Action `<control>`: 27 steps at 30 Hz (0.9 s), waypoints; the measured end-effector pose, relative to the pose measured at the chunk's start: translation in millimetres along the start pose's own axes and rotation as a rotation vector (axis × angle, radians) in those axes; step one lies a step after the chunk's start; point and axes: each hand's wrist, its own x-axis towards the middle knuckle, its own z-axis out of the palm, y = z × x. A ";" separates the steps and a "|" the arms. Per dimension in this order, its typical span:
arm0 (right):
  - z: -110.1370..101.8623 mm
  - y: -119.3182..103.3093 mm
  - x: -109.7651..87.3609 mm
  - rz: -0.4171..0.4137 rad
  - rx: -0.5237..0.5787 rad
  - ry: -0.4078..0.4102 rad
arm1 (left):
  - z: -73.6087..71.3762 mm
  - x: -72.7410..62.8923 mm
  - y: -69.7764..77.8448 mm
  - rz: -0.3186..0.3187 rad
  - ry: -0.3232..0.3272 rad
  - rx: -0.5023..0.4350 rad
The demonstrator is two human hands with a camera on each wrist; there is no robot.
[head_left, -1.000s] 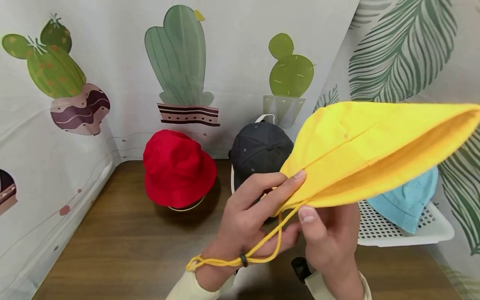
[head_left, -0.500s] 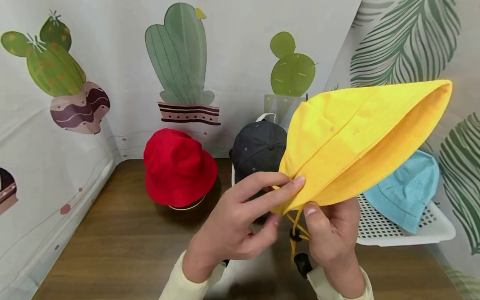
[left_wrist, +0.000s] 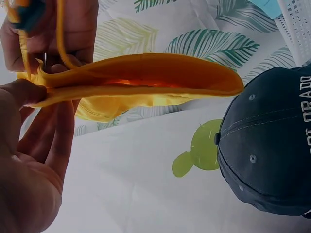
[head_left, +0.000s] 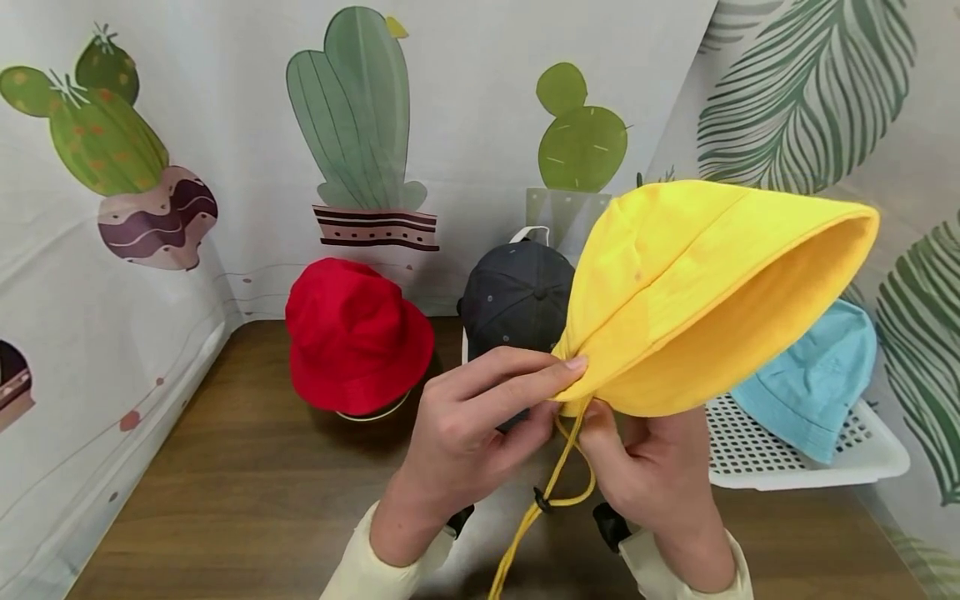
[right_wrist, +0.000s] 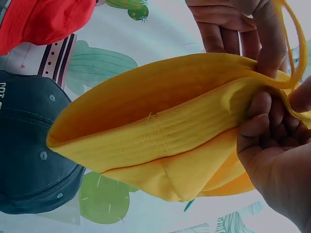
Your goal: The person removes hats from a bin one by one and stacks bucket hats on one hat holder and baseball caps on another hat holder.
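Observation:
A yellow bucket hat [head_left: 675, 283] is held up on its side between both hands, its opening facing down and right. My left hand [head_left: 480, 417] pinches the near end of the brim, thumb inside and fingers outside, as the left wrist view shows. Below the same end, my right hand [head_left: 652, 467] grips the brim with curled fingers; the hat partly hides them in the head view. From between the hands a yellow cord [head_left: 517, 533] with a black toggle [head_left: 542, 500] hangs down. In the right wrist view the hat's stitched inner brim [right_wrist: 146, 141] is visible.
A red bucket hat [head_left: 356, 333] sits on a stand on the wooden table [head_left: 225, 500]. The dark cap [head_left: 517, 292] stands behind the hands. At right, a light blue hat [head_left: 817, 383] lies in a white basket [head_left: 795, 479]. Printed cloth [head_left: 465, 100] hangs behind.
The yellow hat has swung left, and its opening shows more. The cord slipped off my left wrist and now hangs between the hands. The right hand shifted slightly left.

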 end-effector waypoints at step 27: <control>-0.4 1.4 1.3 -0.151 -0.189 0.257 | -16.9 -0.4 -5.0 -0.026 0.375 0.227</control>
